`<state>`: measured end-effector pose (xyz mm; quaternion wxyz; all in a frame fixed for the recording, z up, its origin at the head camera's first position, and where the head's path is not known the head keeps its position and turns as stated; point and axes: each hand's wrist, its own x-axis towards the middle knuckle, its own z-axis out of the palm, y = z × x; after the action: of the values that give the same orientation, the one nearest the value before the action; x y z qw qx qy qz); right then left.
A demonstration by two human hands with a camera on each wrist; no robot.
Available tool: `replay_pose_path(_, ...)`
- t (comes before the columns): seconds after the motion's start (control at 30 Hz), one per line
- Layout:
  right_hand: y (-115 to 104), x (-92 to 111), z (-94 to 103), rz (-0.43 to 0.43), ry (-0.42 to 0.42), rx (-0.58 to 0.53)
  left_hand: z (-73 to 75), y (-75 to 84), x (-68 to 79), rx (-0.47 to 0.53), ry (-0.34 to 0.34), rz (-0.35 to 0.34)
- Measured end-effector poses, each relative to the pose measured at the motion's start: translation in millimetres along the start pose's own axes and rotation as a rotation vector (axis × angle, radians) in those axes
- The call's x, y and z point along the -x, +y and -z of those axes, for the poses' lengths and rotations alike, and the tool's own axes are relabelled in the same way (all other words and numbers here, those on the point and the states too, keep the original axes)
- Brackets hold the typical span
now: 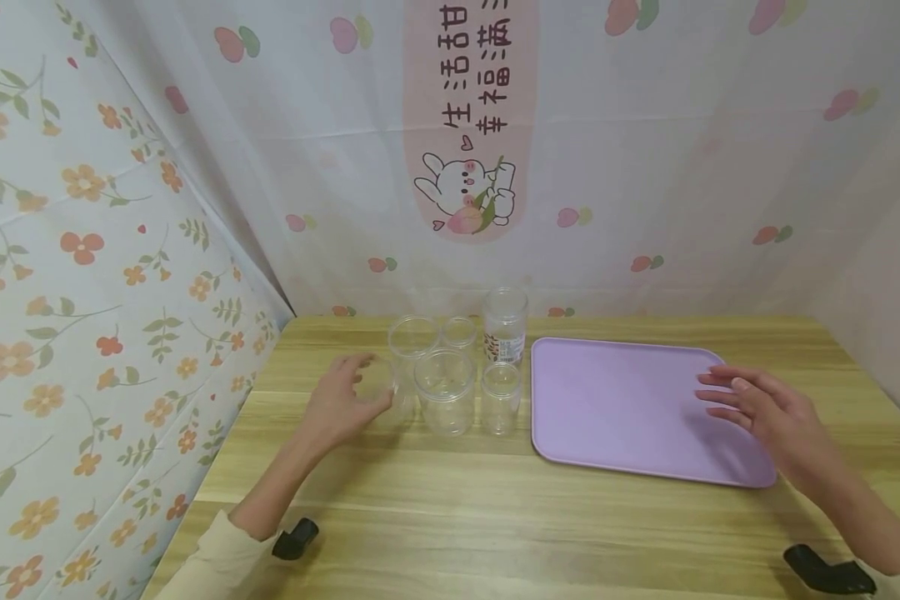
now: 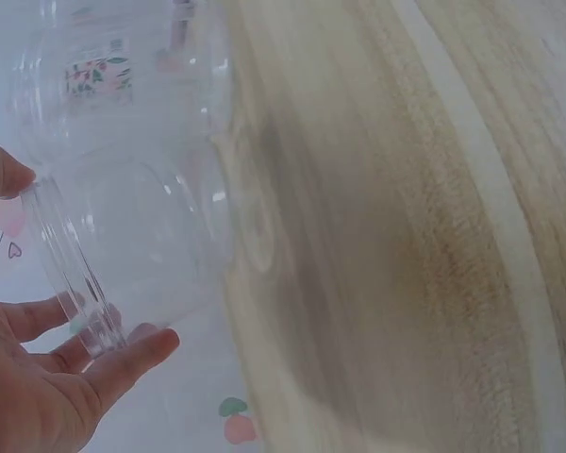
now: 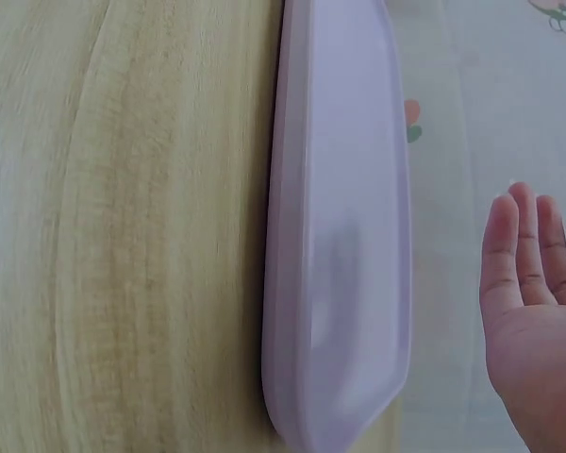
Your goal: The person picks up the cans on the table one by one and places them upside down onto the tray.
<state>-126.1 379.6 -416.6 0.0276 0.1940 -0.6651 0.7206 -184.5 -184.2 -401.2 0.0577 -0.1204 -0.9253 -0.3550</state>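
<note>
Across the lower half of the head view runs your table (image 1: 435, 517), and right of centre lies the tray (image 1: 622, 408). In front of its right edge, your right hand (image 1: 776, 417) holds nothing, fingers extended. Left of centre, your left hand (image 1: 337, 404) grips the jar (image 2: 141, 236), thumb on one side, fingers on the other, at the left end of the other jars (image 1: 446, 408). Expect it to be light and stiff, its clear wall probably slippery; you cannot tell glass from plastic, so treat it as breakable. Its ridged rim (image 2: 75, 272) likely gives your surest hold. Mind the small jar (image 1: 501, 404) right of the cluster's front; it looks easy to tip.
</note>
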Motion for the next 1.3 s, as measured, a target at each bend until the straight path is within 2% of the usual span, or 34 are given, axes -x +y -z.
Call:
replay_pose_path(0.23,3,-1,1.0,0.009,-0.091,-0.113,7.4,-0.6,3.8,0.1,0.011,0.025)
replay_pose_path(0.4,7,-1,1.8,-0.001,-0.151,-0.132,11.2,-1.7,7.1,0.154,0.03,0.02)
replay_pose_path(0.57,13,-2,4.2,0.032,-0.227,-0.178,13.4,-1.4,7.8,0.249,0.04,0.029)
replay_pose_path(0.7,14,-3,4.9,0.057,-0.301,-0.196,15.5,-1.6,8.0,0.322,0.06,0.03)
replay_pose_path(0.83,13,-5,2.9,0.066,-0.35,-0.146,19.4,-1.0,10.2,0.39,0.082,0.025)
replay_pose_path(0.93,13,-6,0.4,0.052,-0.339,-0.087,22.5,0.7,11.8,0.428,0.086,0.031)
replay_pose_path(1.07,12,-6,-2.8,0.023,-0.282,-0.023,25.7,2.1,12.9,0.473,0.078,0.047)
replay_pose_path(1.3,12,-10,-12.8,0.071,-0.196,0.012,27.1,1.3,12.7,0.536,0.101,0.022)
